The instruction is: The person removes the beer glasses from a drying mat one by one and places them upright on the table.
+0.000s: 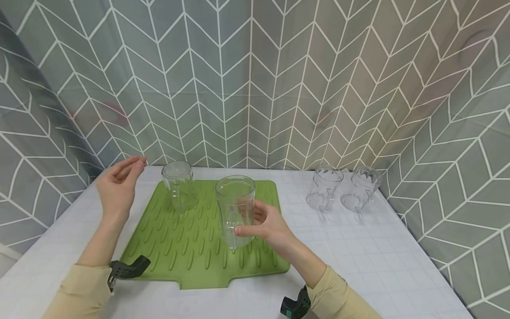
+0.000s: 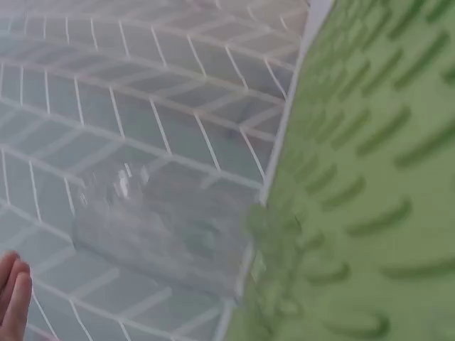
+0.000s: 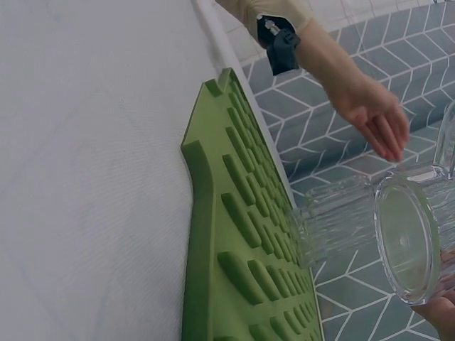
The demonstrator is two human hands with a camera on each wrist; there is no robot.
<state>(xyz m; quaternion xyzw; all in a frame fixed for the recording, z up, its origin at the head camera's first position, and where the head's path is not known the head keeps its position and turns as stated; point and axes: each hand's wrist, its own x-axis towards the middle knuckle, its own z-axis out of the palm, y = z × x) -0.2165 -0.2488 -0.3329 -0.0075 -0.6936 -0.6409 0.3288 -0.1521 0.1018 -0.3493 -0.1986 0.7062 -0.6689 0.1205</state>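
Observation:
My right hand (image 1: pixel 271 226) grips a clear glass mug (image 1: pixel 236 195) over the right half of a green ridged mat (image 1: pixel 203 270). Whether the mug touches the mat, I cannot tell. In the right wrist view the held mug (image 3: pixel 407 241) shows a round end, and part of my hand (image 3: pixel 442 312) is beside it. Another clear mug (image 1: pixel 179 186) stands on the mat's far left part. My left hand (image 1: pixel 117 188), holding nothing, is raised left of that mug with fingers bent loosely. The left wrist view shows a mug (image 2: pixel 163 231) blurred, with fingertips (image 2: pixel 14 298) at the edge.
Two more clear mugs, one (image 1: pixel 324 188) beside the other (image 1: pixel 360 190), stand at the back right of the white table (image 1: pixel 358 261). A patterned curtain (image 1: pixel 247 88) hangs behind the table and along both sides.

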